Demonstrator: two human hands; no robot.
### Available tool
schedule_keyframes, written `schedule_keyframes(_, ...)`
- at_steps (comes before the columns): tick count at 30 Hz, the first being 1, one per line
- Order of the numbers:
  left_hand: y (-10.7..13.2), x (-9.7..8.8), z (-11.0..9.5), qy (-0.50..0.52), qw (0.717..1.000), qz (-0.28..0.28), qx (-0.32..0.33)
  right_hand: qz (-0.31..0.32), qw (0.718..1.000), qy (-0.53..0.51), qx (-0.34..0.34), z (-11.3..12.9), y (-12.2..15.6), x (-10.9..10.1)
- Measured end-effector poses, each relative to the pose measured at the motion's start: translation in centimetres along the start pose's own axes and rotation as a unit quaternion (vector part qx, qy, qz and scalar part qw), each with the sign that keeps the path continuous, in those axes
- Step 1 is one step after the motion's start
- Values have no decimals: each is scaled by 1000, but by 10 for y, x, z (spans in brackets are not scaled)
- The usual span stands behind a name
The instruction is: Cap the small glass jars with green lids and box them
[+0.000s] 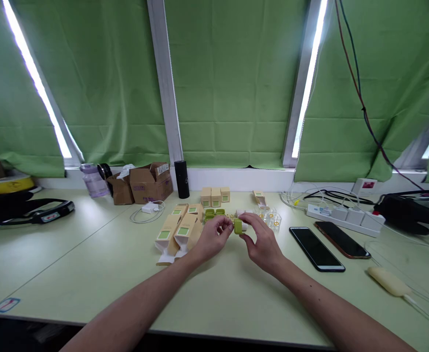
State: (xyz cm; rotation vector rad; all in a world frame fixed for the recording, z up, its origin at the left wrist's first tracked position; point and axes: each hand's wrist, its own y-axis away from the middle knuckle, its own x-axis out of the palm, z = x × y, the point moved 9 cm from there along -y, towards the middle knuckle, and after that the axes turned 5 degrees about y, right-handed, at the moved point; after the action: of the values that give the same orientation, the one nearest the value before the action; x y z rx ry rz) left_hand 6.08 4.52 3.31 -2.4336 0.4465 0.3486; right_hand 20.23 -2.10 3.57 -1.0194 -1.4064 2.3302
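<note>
My right hand [262, 240] has its thumb and fingers around a small green square-faced piece [238, 226], with a white part showing behind it. My left hand [214, 236] is closed in a pinch just left of that piece; what its fingertips hold, if anything, is hidden. Several green pieces [214, 213] lie just beyond my left hand. Small clear cups [275, 222] with yellowish marks stand beyond my right hand. To the left lie opened kraft boxes [167, 234] with green labels and loose flaps.
Closed small boxes [216, 196] stand at the back, near a black cylinder [181, 179] and an open carton [150, 183]. Two phones [317, 249] [342, 239], a power strip [346, 217] and a cream-coloured device with a cable [388, 281] lie on the right.
</note>
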Motion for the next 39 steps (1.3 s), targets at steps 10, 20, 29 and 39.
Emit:
schedule_keyframes(10,0,0,3,3,1000,-2,-3,-1,1000,-8,1,0,-1,-1)
schedule_keyframes(20,0,-1,1,0,1000,-3,-1,0,1000,-7,4,0,-1,-1)
schedule_keyframes(29,0,-2,3,5,1000,-5,-10,2,1000,-5,5,-1,-1,-1)
schedule_keyframes(39,-1,-3,3,14,1000,-8,-16,1,1000,-4,8,-2,-2,-1)
